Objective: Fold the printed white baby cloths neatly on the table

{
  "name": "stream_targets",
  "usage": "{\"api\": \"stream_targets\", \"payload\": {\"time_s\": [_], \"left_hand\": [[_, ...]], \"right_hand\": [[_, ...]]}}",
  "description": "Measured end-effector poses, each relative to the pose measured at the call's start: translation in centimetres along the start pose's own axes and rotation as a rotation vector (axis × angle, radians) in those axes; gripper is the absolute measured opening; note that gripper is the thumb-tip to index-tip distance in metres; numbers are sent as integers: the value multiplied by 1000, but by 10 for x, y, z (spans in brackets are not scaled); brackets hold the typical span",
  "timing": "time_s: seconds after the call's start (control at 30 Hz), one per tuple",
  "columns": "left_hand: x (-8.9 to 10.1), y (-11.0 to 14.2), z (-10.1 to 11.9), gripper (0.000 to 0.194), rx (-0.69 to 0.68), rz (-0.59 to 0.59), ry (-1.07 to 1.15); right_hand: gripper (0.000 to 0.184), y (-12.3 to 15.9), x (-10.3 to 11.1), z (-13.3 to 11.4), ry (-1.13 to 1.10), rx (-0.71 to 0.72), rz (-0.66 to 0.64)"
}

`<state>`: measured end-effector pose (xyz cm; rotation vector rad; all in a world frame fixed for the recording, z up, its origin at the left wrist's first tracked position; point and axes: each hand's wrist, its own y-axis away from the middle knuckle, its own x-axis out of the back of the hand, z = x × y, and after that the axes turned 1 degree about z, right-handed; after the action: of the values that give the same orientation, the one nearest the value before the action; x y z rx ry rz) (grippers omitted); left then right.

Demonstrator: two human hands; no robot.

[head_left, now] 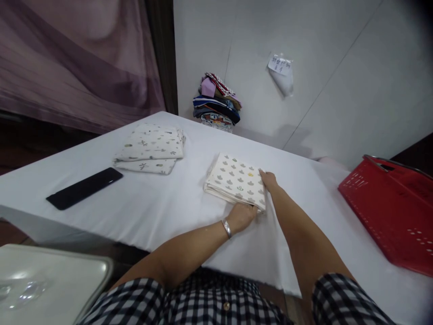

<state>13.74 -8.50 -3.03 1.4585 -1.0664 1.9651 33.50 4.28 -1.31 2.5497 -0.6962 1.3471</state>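
Observation:
A neatly folded cream cloth [233, 178] printed with small grey, yellow and green motifs lies on the white-covered table [162, 205]. My left hand [241, 217], with a silver bracelet at its wrist, is closed on the cloth's near edge close to the right corner; its fingertips are tucked out of sight. On the cloth's right edge, my right hand [269, 179] grips with its fingers partly hidden. To the left lies another folded white cloth [150, 146] with a small plant-like print, looser in its layers.
A black phone-like slab [84, 187] lies at the table's left. Against the wall rises a stack of folded clothes [216, 101]. A red plastic basket [389, 212] stands at the right. A pale lidded box [50, 280] is at the lower left. A paper note [281, 67] hangs on the wall.

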Motion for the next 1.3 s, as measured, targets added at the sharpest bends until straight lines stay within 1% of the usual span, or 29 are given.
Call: {"api": "stream_targets", "payload": {"time_s": [0.1,0.17,0.2,0.27,0.33,0.4,0.47,0.57,0.67,0.77,0.83,0.9,0.97,1.07,1.17,1.3], "left_hand": [[1,3,-3,24,63,1,31],[4,6,-5,25,130,-5,42],[6,7,-7,25,166,-11,51],[11,8,-10,26,234,-29,81],[16,10,-12,28,285,-57,117],[21,12,-15,29,311,-81,131],[26,16,-19,31,328,-86,119],[31,26,-28,30,379,-74,87],[38,39,-40,27,454,-73,57],[46,52,-52,28,506,-63,22],[51,58,-59,29,531,-57,3],[55,63,-65,30,556,-61,-16],[57,65,-70,30,582,-70,-30],[57,66,-77,31,622,-56,-35],[55,67,-84,31,654,-29,-30],[53,69,-89,34,678,-23,-17]], "right_hand": [[47,16,9,-7,27,58,38],[50,37,11,-14,-9,171,56],[48,51,12,-17,-50,252,41],[44,81,11,-24,-147,441,-41],[40,109,9,-29,-170,610,-143],[38,129,9,-34,-106,736,-209],[37,139,10,-39,-11,803,-229],[38,143,12,-48,110,850,-233],[42,145,10,-57,218,896,-267],[48,151,6,-65,346,890,-283],[51,156,1,-72,424,878,-266],[49,161,-3,-79,477,873,-231],[43,164,-8,-87,515,868,-205],[39,166,-13,-97,557,851,-207],[40,165,-16,-105,559,839,-215],[45,159,-17,-108,547,790,-253]]}}
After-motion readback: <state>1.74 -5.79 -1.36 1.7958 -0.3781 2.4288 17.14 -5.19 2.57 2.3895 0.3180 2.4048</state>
